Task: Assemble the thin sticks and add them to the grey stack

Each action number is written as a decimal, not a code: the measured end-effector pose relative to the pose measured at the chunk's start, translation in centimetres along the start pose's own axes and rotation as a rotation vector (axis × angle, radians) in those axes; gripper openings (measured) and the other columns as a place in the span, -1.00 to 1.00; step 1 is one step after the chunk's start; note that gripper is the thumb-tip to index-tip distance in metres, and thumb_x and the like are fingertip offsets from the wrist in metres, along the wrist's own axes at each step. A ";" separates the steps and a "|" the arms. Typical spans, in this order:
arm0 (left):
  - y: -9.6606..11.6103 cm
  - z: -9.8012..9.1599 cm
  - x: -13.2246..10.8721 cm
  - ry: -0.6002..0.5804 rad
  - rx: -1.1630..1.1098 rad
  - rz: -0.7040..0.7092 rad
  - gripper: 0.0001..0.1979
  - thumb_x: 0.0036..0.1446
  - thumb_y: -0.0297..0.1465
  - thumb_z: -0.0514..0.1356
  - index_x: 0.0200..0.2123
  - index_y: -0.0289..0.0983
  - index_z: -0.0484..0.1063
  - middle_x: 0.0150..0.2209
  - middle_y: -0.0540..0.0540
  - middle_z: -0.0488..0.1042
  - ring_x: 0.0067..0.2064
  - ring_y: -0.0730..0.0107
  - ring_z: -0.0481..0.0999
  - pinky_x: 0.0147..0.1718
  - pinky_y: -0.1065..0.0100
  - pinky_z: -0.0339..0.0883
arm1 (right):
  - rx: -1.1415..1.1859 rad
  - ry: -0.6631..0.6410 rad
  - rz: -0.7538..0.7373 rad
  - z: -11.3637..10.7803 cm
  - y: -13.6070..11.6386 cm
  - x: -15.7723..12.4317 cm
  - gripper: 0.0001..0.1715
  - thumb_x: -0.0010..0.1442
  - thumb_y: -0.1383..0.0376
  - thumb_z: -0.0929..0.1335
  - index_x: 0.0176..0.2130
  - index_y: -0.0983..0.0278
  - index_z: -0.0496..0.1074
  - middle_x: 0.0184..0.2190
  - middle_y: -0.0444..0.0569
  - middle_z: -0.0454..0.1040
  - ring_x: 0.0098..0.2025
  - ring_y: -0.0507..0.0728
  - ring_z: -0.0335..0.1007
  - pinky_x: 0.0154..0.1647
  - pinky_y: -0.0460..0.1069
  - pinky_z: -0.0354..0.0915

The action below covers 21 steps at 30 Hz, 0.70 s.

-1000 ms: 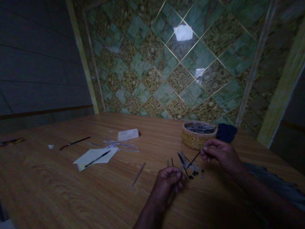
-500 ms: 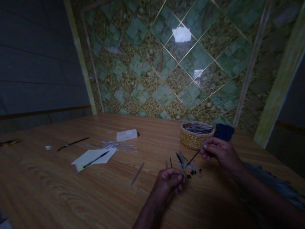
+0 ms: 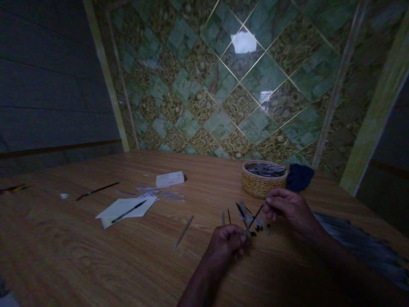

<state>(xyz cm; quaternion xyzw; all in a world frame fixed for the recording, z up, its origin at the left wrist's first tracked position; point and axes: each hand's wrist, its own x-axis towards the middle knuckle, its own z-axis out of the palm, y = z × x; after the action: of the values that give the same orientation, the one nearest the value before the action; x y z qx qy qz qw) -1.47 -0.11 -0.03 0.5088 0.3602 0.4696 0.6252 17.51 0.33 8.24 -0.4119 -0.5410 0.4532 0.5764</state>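
Brown wood-grain counter (image 3: 143, 264) fills my near view. I see the left hand (image 3: 228, 241), its fingers pinched together at the lower end of a black rod (image 3: 255, 217). The right hand (image 3: 284, 209) has its fingers closed on the upper end, so the rod slants between both hands, near small caps (image 3: 257, 229). Beyond sit the basket (image 3: 257, 183) and navy cloth (image 3: 299, 177), then the tiled wall (image 3: 217, 94).

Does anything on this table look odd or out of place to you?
Nothing looks clearly spilled or damaged. Two things seem mildly odd: one pale tube lies slanted by itself, off to the left of the left hand, and a dark blue cloth sits bunched beside the woven basket, as if casually dropped.
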 end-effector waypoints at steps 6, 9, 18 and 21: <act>-0.3 -0.3 0.1 -0.028 0.004 -0.001 -0.74 -0.16 -0.28 0.36 -0.47 -0.38 0.48 -0.53 -0.09 0.51 -0.64 0.58 0.35 -0.69 0.54 0.08 | 0.068 0.010 0.010 -0.4 0.7 -0.1 -0.71 -0.10 0.18 0.45 -0.45 0.32 0.36 -0.63 -0.10 0.49 -0.65 0.00 0.35 -0.67 -0.15 0.22; -0.1 -0.4 -0.1 -0.051 -0.042 -0.007 -0.77 -0.11 -0.31 0.33 -0.46 -0.37 0.47 -0.51 -0.11 0.53 -0.64 0.60 0.35 -0.68 0.55 0.10 | 0.103 0.038 0.027 -0.6 1.2 -0.1 -0.72 -0.11 0.19 0.45 -0.46 0.31 0.35 -0.61 -0.10 0.50 -0.62 -0.01 0.36 -0.66 -0.16 0.22; 0.7 0.1 -0.5 -0.060 -0.079 0.001 -0.79 -0.11 -0.34 0.33 -0.47 -0.39 0.48 -0.53 -0.12 0.52 -0.64 0.59 0.35 -0.68 0.56 0.10 | -0.063 -0.148 0.063 1.8 3.2 -1.4 -0.62 -0.13 0.07 0.43 -0.47 0.31 0.35 -0.69 -0.12 0.44 -0.70 -0.02 0.28 -0.69 -0.14 0.18; 1.0 0.1 -0.6 -0.041 -0.123 -0.001 -0.80 -0.12 -0.34 0.33 -0.47 -0.39 0.48 -0.53 -0.12 0.52 -0.64 0.59 0.35 -0.67 0.56 0.10 | -0.141 -0.187 0.067 1.8 4.4 -1.2 -0.57 -0.03 -0.01 0.36 -0.41 0.32 0.35 -0.67 -0.11 0.43 -0.69 0.00 0.27 -0.67 -0.12 0.18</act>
<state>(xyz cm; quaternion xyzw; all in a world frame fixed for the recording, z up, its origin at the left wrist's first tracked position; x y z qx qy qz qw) -1.73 -0.65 0.92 0.4790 0.3181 0.4797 0.6628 15.34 0.26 3.87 -0.4252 -0.6087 0.4697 0.4776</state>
